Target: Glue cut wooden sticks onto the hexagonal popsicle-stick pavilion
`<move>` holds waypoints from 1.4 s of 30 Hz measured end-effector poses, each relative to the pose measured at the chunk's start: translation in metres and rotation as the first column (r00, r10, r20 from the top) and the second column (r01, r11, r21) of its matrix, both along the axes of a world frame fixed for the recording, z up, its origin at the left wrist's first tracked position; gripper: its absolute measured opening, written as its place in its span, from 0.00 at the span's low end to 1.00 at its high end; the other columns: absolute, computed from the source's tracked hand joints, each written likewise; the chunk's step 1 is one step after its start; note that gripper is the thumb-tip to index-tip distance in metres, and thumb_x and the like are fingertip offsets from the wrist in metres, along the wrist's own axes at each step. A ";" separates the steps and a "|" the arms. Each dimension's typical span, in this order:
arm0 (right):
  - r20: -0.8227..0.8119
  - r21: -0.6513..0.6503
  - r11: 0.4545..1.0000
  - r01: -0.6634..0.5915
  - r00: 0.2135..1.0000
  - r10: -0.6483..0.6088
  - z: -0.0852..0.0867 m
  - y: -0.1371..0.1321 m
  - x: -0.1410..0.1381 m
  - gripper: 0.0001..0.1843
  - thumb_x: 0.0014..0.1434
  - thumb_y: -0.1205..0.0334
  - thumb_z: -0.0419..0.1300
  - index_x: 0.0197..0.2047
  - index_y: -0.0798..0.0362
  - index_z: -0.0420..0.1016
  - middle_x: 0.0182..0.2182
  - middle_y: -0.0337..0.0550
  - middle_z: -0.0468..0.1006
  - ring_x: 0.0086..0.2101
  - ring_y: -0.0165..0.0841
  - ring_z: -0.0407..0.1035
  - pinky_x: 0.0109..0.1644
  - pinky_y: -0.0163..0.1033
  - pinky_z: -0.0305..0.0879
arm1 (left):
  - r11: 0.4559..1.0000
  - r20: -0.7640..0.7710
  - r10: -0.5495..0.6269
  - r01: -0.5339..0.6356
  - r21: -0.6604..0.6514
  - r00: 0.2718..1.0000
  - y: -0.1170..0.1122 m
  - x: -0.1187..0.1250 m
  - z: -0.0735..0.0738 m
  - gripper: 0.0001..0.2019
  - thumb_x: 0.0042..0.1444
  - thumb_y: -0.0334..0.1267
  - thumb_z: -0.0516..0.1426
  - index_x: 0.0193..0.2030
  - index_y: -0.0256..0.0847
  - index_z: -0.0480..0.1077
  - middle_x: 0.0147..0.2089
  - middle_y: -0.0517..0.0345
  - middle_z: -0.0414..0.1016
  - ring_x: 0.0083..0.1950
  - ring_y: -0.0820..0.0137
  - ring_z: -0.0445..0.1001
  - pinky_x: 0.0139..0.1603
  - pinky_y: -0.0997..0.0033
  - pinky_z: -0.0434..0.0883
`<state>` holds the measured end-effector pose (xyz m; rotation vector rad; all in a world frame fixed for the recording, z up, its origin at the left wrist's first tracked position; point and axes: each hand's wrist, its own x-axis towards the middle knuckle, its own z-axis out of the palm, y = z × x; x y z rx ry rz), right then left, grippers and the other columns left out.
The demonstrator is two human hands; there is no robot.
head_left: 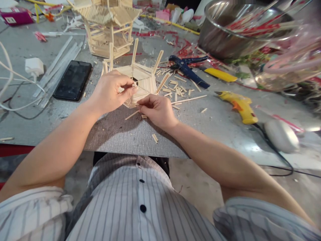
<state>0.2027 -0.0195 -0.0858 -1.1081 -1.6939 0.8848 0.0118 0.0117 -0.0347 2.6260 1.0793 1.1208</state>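
Note:
A six-sided base of pale wooden sticks (147, 85) lies on the table, with short posts rising from its far corners. My left hand (110, 92) is over its left side, thumb and forefinger pinched on a small pale piece of wooden stick (134, 83). At the near edge of the base is my right hand (159, 110), fingers closed on that edge; its fingertips are partly hidden. A loose stick (132, 115) lies just below the right fingertips. Behind the base stands a stick-built pavilion model (107, 30) with sloping roof panels.
Cut stick pieces (179, 91) are scattered on the right, near blue-handled cutters (188, 68), a yellow utility knife (220, 75) and a yellow glue gun (239, 105). A metal pot (213, 36) stands behind them. To the left are a phone (72, 80), clear glue sticks (54, 70) and a white charger (34, 66).

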 end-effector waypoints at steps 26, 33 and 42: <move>-0.069 -0.062 0.998 0.013 0.997 -0.017 -0.001 0.001 -0.004 0.05 0.49 0.62 0.62 0.30 0.54 0.75 0.25 0.38 0.77 0.27 0.28 0.69 0.34 0.38 0.66 | 0.998 0.001 0.045 -0.045 -0.050 0.999 -0.003 0.000 0.002 0.13 0.59 0.49 0.54 0.30 0.46 0.72 0.31 0.58 0.77 0.38 0.64 0.75 0.41 0.63 0.70; -0.065 -0.050 0.999 0.007 0.998 -0.010 -0.002 0.001 -0.003 0.06 0.49 0.60 0.62 0.30 0.54 0.75 0.25 0.39 0.77 0.27 0.28 0.69 0.33 0.37 0.65 | 0.999 -0.014 0.031 -0.032 -0.042 0.999 -0.002 0.000 0.002 0.13 0.60 0.49 0.54 0.30 0.47 0.72 0.31 0.58 0.77 0.39 0.65 0.74 0.41 0.62 0.70; -0.089 -0.090 0.996 0.019 0.996 -0.027 -0.001 0.001 -0.004 0.06 0.48 0.61 0.63 0.29 0.54 0.76 0.23 0.37 0.75 0.24 0.26 0.66 0.29 0.36 0.63 | 0.998 -0.022 0.028 -0.029 -0.055 0.999 0.001 -0.001 0.000 0.13 0.60 0.49 0.55 0.30 0.46 0.72 0.32 0.59 0.77 0.40 0.66 0.73 0.42 0.63 0.69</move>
